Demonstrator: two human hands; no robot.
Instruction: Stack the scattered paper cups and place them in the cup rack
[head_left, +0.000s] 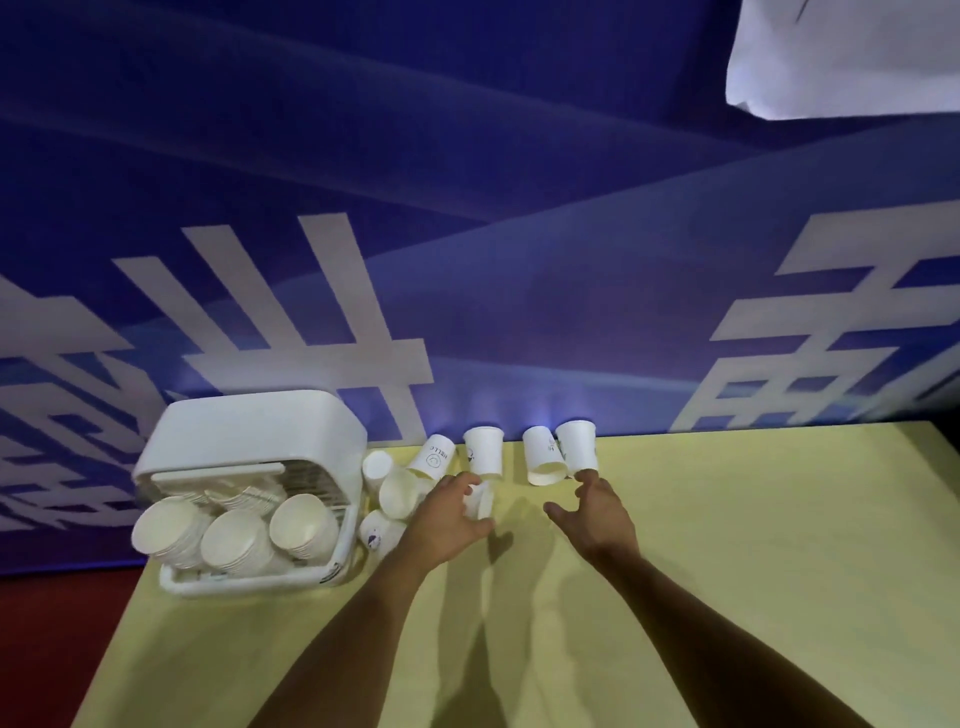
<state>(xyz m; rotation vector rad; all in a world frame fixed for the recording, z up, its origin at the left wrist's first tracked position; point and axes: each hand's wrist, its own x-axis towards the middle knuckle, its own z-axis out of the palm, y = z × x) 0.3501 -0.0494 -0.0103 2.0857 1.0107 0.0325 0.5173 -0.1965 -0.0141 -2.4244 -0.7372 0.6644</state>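
Observation:
Several white paper cups lie scattered at the far edge of the yellow table (727, 571). My left hand (447, 519) grips one cup (480, 501) lying on its side. My right hand (597, 509) is open, its fingertips just under an upright cup (577, 447) and next to a tipped cup (543, 457). Another upright cup (484, 449) stands behind my left hand. A cup printed HELLO (434, 457) leans to its left, with more cups (400, 491) lying beside the white cup rack (249, 441), which holds three stacks of cups (234, 535).
A blue banner with large white characters (467, 260) hangs right behind the table's far edge. The table's left edge runs just past the rack, with red floor (52, 649) below it. The near and right parts of the table are bare yellow.

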